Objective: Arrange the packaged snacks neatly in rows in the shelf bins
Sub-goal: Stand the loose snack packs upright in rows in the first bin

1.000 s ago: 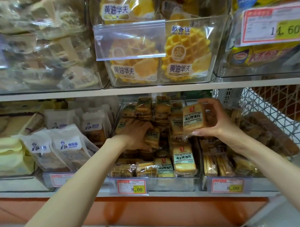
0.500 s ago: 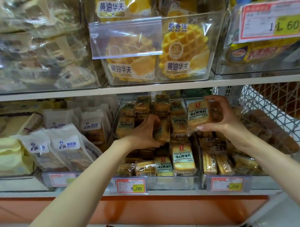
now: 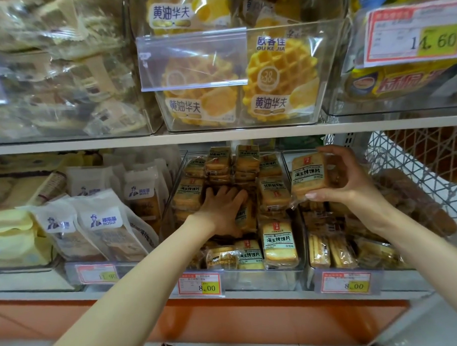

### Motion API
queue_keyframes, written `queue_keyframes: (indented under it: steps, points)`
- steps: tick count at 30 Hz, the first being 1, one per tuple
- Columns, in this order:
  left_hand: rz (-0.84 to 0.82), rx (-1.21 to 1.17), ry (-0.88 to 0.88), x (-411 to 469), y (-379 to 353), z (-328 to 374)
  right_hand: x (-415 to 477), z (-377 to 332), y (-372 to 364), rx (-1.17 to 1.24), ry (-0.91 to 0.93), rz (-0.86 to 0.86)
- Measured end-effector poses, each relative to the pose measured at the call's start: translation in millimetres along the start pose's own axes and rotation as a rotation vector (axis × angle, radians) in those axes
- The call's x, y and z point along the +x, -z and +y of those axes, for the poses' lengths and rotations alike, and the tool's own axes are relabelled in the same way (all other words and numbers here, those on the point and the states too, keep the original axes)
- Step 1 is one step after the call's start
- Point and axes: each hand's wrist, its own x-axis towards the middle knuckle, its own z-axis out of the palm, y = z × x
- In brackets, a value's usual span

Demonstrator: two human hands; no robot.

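In the middle of the frame we see the left hand [image 3: 221, 209] reaching into the clear middle bin [image 3: 264, 277]. Its fingers are spread and nearly straight, pressing on the stacked packets [image 3: 273, 194] there. At centre right, the right hand [image 3: 352, 184] holds 1 toast packet [image 3: 309, 174] upright. The thumb is under it and the fingers are curled over its top, so it is clamped firmly. This packet hangs in the air just right of the stacks, above the boundary with the neighbouring bin. A price tag [image 3: 200, 283] reading 8.00 sits on the middle bin's front. Waffle packs [image 3: 278, 78] fill the upper centre, and a white wire basket [image 3: 403, 161] stands at the right edge.
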Motion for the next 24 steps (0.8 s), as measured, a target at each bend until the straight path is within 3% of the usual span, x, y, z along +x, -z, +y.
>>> queue_keyframes:
  steps: [8, 16, 24]
  points:
    - [-0.163, -0.113, 0.020, -2.3, 15.4, -4.7, -5.7, 1.9, 4.2, -0.020, -0.015, 0.003]
    - [-0.031, -0.363, 0.074, -3.9, 4.8, -10.4, -4.4, 1.4, -0.2, -0.009, -0.017, -0.013]
    - [-0.044, -0.121, 0.006, -2.0, 3.6, -0.1, 9.5, -0.4, -39.0, -0.093, 0.017, -0.008]
